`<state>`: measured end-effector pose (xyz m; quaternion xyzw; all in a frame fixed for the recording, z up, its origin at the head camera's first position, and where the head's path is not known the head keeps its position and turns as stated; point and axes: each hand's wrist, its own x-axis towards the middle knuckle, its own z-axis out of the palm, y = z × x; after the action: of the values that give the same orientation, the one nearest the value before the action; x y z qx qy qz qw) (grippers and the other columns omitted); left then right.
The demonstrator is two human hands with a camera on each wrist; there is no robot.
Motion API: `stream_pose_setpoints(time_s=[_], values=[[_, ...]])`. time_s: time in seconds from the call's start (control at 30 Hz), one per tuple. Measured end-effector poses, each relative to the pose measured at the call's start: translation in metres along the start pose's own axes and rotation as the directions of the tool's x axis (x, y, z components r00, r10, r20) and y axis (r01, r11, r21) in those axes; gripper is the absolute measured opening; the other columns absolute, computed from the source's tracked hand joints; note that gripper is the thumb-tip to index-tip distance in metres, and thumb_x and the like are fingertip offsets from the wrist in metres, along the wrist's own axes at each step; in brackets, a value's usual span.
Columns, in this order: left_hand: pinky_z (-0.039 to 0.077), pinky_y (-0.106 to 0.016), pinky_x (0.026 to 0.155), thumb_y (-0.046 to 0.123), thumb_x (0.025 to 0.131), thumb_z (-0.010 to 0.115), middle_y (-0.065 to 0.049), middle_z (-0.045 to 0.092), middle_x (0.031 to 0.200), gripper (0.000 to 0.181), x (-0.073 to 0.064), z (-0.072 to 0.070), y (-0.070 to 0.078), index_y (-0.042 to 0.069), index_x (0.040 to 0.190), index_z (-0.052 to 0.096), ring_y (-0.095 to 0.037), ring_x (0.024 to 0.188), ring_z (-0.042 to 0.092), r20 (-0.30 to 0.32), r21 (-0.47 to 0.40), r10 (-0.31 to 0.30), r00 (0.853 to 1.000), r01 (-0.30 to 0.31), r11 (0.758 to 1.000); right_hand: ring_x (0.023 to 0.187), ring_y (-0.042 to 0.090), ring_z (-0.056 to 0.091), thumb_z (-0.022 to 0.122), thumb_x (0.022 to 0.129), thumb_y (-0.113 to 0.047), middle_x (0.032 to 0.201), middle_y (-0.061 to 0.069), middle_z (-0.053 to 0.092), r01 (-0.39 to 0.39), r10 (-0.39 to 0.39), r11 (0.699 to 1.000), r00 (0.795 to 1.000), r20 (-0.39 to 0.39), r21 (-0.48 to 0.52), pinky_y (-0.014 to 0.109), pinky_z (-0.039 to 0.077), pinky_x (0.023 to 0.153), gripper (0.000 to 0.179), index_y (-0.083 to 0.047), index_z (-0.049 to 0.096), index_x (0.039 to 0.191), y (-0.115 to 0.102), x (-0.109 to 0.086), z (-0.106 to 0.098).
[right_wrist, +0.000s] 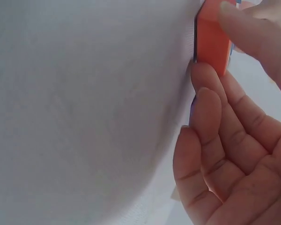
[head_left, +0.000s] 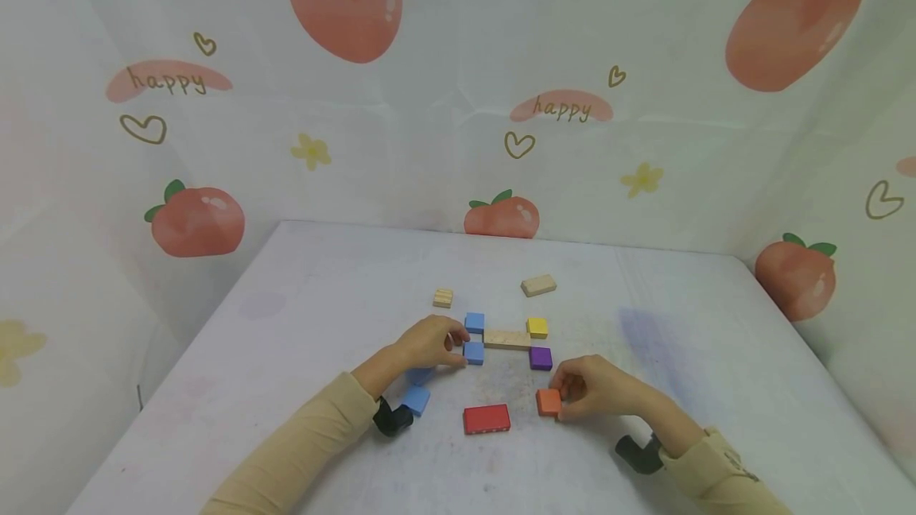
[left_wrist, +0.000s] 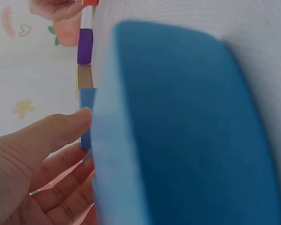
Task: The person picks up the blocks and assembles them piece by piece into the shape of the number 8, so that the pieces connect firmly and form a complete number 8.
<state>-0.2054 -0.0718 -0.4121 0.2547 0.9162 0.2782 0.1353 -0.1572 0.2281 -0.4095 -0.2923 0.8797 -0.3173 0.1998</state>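
My left hand (head_left: 432, 342) holds a small blue block (head_left: 474, 353) at its left side, thumb at the near edge and fingers at the far edge. This block stands by the left end of a plain wooden plank (head_left: 506, 339), with another blue block (head_left: 475, 323) just behind it. At the plank's right end are a yellow block (head_left: 537, 327) and a purple block (head_left: 541, 358). Nearer to me, my right hand (head_left: 601, 388) pinches an orange block (head_left: 549, 402) between thumb and fingers. In the right wrist view the thumb lies on the orange block (right_wrist: 213, 35), low over the tabletop.
A red block (head_left: 487, 419) lies at the front middle. Two blue pieces (head_left: 416, 400) sit beneath my left wrist, one partly hidden; blue fills much of the left wrist view. Farther back lie a striped wooden block (head_left: 443, 298) and a plain wooden block (head_left: 539, 285).
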Motion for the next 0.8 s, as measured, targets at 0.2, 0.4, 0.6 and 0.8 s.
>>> stream_pose_setpoints(time_s=[0.2,0.4,0.6,0.8], values=[[0.044,-0.024,0.068,0.018,0.077,0.075,-0.002,0.065,0.092,0.031,0.0,0.0,0.001,0.007,0.105,0.067,-0.011,0.079,0.052,0.005,-0.008,-0.014,1.0,0.014,1.0,0.072,-0.001,0.053,0.077,0.074,-0.019,0.078,-0.003,0.063,0.004,-0.005,1.0,0.999,-0.05,-0.013,0.018,0.048,0.066,0.023,-0.007,0.064,0.088,-0.002,0.002,0.001],[0.044,-0.023,0.068,0.018,0.077,0.075,-0.001,0.065,0.092,0.031,0.0,0.0,0.0,0.007,0.104,0.067,-0.011,0.079,0.052,0.004,-0.01,-0.01,1.0,0.01,1.0,0.07,-0.001,0.052,0.077,0.074,-0.019,0.078,-0.003,0.064,-0.066,0.062,0.997,0.993,-0.104,-0.03,0.017,0.047,0.064,0.024,-0.006,0.064,0.089,-0.006,0.006,0.004],[0.044,-0.024,0.069,0.019,0.077,0.075,-0.002,0.065,0.092,0.031,0.0,0.0,0.0,0.007,0.105,0.067,-0.011,0.079,0.052,0.006,-0.016,-0.018,1.0,0.018,1.0,0.069,0.0,0.052,0.078,0.073,-0.02,0.078,-0.003,0.064,-0.124,0.114,0.991,0.981,-0.159,-0.052,0.017,0.046,0.063,0.025,-0.006,0.064,0.088,-0.009,0.008,0.008],[0.044,-0.023,0.069,0.019,0.077,0.075,-0.001,0.065,0.092,0.031,0.001,0.0,-0.001,0.008,0.105,0.067,-0.012,0.079,0.052,0.007,-0.025,-0.024,1.0,0.024,0.999,0.069,0.005,0.053,0.079,0.072,-0.023,0.077,-0.003,0.064,-0.198,0.18,0.977,0.963,-0.199,-0.077,0.018,0.045,0.061,0.027,-0.006,0.065,0.088,-0.013,0.01,0.013]])
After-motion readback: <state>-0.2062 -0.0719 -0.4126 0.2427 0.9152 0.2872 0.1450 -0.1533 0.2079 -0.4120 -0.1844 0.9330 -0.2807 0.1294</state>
